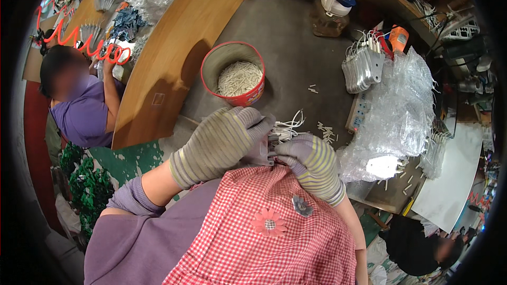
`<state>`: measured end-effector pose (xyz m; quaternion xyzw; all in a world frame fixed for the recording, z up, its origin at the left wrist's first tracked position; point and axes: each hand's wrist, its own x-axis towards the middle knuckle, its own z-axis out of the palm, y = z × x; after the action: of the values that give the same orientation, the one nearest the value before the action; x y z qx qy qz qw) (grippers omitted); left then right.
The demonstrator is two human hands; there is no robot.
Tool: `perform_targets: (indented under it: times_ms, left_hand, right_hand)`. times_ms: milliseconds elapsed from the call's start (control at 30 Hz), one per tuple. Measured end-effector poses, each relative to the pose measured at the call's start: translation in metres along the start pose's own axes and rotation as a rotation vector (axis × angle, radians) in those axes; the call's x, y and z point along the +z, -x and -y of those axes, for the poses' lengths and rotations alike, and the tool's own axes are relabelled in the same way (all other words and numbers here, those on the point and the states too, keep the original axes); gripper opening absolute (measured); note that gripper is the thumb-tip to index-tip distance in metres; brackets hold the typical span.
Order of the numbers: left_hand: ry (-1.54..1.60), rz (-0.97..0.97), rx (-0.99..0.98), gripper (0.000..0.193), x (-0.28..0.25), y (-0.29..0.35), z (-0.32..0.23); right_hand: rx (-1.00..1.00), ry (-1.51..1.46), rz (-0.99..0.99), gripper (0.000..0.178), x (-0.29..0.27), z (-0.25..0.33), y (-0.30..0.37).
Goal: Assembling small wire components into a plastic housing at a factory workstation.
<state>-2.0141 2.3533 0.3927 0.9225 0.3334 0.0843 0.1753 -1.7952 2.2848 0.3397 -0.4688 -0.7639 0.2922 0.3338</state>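
Note:
Both my hands wear grey-and-yellow striped gloves and meet in front of my chest. My left hand (219, 145) is closed round a small bundle of flat grey pieces (259, 154), which its fingers partly cover. White wires (288, 126) stick out from the bundle's far side. My right hand (314, 166) has its fingers bent and pinched at the bundle's right edge, beside the wires. The exact spot it grips is partly hidden. Just beyond my left hand stands a red bucket (259, 94) holding many thin white sticks (238, 78).
Loose white sticks (327, 133) lie on the dark table right of my hands. A stack of grey wired pieces (364, 66) and clear plastic wrap (396, 116) sit at the right. A jug (328, 18) stands far back. A wooden partition (174, 47) separates a person (84, 100) at left.

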Motion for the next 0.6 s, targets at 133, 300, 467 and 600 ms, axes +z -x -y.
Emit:
perform_targets:
  times_ms: [133,300,467,600]
  left_hand:
    - [0.236,-0.044,-0.054,0.058,0.001,0.007,0.012]
    - [0.877,-0.667,-0.623,0.059,0.052,0.062,0.086]
    - [1.972,-0.484,-0.933,0.069,0.096,0.074,0.133]
    - [1.986,-0.485,-0.976,0.079,0.124,0.047,0.149]
  right_hand:
    - [0.183,-0.384,-0.161,0.028,0.009,0.001,0.005]
    - [0.335,-0.649,-0.469,0.032,-0.005,-0.019,0.013]
    - [0.587,-0.504,-0.576,0.030,-0.014,-0.070,0.027]
    - [0.691,-0.297,-0.630,0.024,-0.003,-0.119,0.052]
